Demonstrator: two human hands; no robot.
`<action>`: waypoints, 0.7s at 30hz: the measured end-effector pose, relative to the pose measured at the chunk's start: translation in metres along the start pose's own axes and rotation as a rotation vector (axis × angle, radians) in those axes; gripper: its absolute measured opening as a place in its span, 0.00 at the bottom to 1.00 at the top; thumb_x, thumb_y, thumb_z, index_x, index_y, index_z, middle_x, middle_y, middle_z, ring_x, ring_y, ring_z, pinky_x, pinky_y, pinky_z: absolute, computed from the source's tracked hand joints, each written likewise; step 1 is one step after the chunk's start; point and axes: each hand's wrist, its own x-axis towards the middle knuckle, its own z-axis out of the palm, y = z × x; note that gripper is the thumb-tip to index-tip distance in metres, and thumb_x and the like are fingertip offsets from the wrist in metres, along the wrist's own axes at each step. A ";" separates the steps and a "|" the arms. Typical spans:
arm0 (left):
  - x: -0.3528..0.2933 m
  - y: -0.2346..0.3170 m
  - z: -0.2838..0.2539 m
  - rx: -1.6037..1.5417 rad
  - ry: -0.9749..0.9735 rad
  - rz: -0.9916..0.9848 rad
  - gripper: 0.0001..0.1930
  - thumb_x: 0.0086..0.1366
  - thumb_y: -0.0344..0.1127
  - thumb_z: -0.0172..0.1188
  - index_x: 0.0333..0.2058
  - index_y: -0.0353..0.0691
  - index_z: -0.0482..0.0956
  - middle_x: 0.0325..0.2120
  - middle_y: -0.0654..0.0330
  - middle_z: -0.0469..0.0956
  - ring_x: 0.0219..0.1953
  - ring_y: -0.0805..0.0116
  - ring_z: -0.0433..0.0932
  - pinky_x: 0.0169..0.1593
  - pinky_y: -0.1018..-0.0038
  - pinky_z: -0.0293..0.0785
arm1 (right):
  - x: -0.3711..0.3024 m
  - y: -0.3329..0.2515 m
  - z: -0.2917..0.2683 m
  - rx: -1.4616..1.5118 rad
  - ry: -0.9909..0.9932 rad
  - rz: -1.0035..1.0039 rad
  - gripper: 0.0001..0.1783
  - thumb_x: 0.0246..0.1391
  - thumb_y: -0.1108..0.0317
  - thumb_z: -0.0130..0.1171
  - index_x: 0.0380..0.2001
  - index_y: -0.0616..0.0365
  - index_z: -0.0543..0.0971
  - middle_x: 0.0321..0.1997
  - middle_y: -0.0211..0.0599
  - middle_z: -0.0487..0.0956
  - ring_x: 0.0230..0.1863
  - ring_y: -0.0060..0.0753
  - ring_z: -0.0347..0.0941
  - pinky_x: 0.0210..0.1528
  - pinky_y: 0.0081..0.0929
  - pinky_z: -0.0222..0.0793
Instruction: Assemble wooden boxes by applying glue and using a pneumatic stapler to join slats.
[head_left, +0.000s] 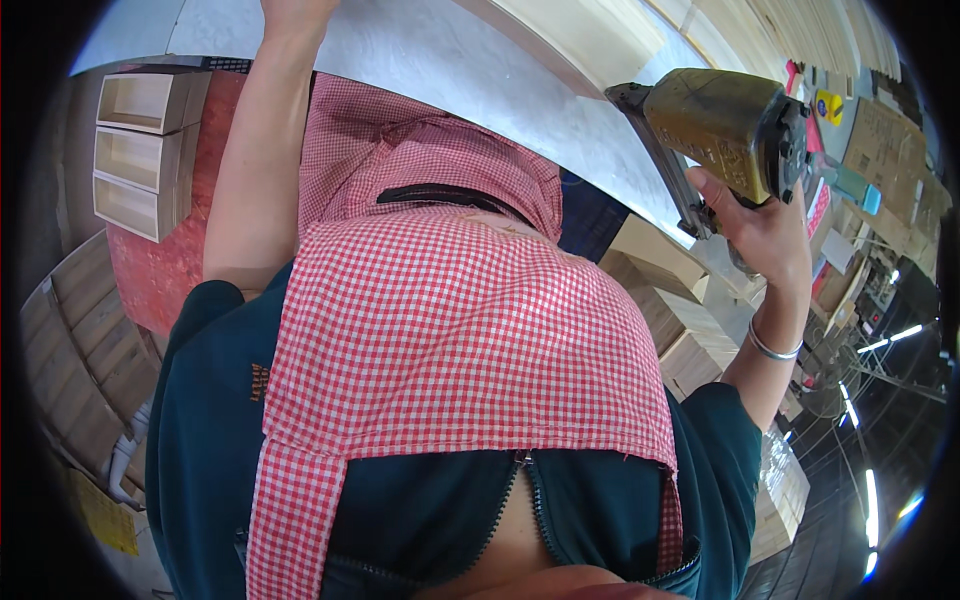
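My right hand point(760, 228) is wrapped round the handle of a nail gun point(715, 120) with a worn, brass-coloured body and a dark nose and magazine. The tool is raised at the right edge of a pale work table point(430, 60), its nose toward a light wooden board or panel point(585, 40) on the tabletop. At the upper edge, only the wrist and back part of my left hand point(298, 12) show over the table; its fingers are cut off from view, so what they touch is hidden.
Three small open wooden boxes point(130, 162) stand stacked on a red surface point(165, 275) at the left. Several thin wooden strips point(800, 30) lie at the far right. More wooden boxes point(690, 340) sit below the table's right side, near cardboard point(885, 140).
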 end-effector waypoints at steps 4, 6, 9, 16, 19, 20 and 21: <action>0.011 -0.010 -0.007 0.060 -0.013 0.196 0.14 0.53 0.38 0.70 0.32 0.34 0.80 0.41 0.52 0.79 0.40 0.63 0.76 0.45 0.69 0.74 | -0.015 -0.006 0.002 0.034 0.076 0.050 0.24 0.48 0.67 0.76 0.45 0.64 0.78 0.40 0.43 0.84 0.35 0.37 0.80 0.36 0.29 0.76; 0.018 -0.011 -0.009 0.090 -0.020 0.296 0.15 0.52 0.39 0.71 0.32 0.35 0.79 0.43 0.51 0.78 0.41 0.61 0.76 0.46 0.67 0.74 | -0.027 -0.010 0.004 0.072 0.149 0.086 0.23 0.49 0.68 0.75 0.45 0.65 0.78 0.40 0.43 0.84 0.34 0.36 0.80 0.36 0.28 0.75; 0.044 0.006 -0.013 0.386 -0.299 0.667 0.18 0.49 0.41 0.72 0.32 0.36 0.77 0.44 0.50 0.76 0.43 0.58 0.75 0.48 0.65 0.73 | -0.046 -0.009 0.006 0.119 0.180 0.210 0.21 0.49 0.69 0.74 0.45 0.65 0.78 0.39 0.41 0.84 0.33 0.34 0.79 0.35 0.27 0.75; 0.053 -0.044 0.032 0.141 -1.598 -0.292 0.22 0.46 0.46 0.73 0.32 0.39 0.74 0.40 0.50 0.73 0.41 0.53 0.72 0.50 0.61 0.71 | -0.075 0.002 0.014 0.178 0.282 0.197 0.18 0.52 0.70 0.72 0.43 0.66 0.79 0.30 0.36 0.82 0.24 0.26 0.74 0.26 0.21 0.70; -0.018 0.053 0.029 0.167 -1.176 0.283 0.24 0.47 0.49 0.71 0.35 0.38 0.75 0.38 0.49 0.72 0.38 0.53 0.71 0.49 0.62 0.70 | -0.082 -0.002 0.019 0.227 0.322 0.339 0.17 0.52 0.70 0.72 0.43 0.65 0.79 0.26 0.33 0.80 0.20 0.23 0.71 0.22 0.20 0.66; -0.033 0.065 0.028 0.192 -1.104 0.317 0.24 0.47 0.49 0.71 0.35 0.37 0.76 0.39 0.48 0.72 0.38 0.53 0.71 0.49 0.62 0.69 | -0.083 -0.005 0.022 0.250 0.322 0.388 0.16 0.52 0.70 0.71 0.42 0.65 0.79 0.24 0.32 0.79 0.18 0.21 0.69 0.20 0.19 0.63; -0.047 0.074 0.028 0.217 -1.033 0.349 0.24 0.48 0.49 0.70 0.36 0.37 0.76 0.39 0.47 0.72 0.39 0.53 0.71 0.49 0.61 0.68 | -0.082 -0.009 0.023 0.272 0.321 0.437 0.16 0.53 0.70 0.71 0.42 0.65 0.79 0.22 0.31 0.79 0.16 0.20 0.68 0.18 0.18 0.61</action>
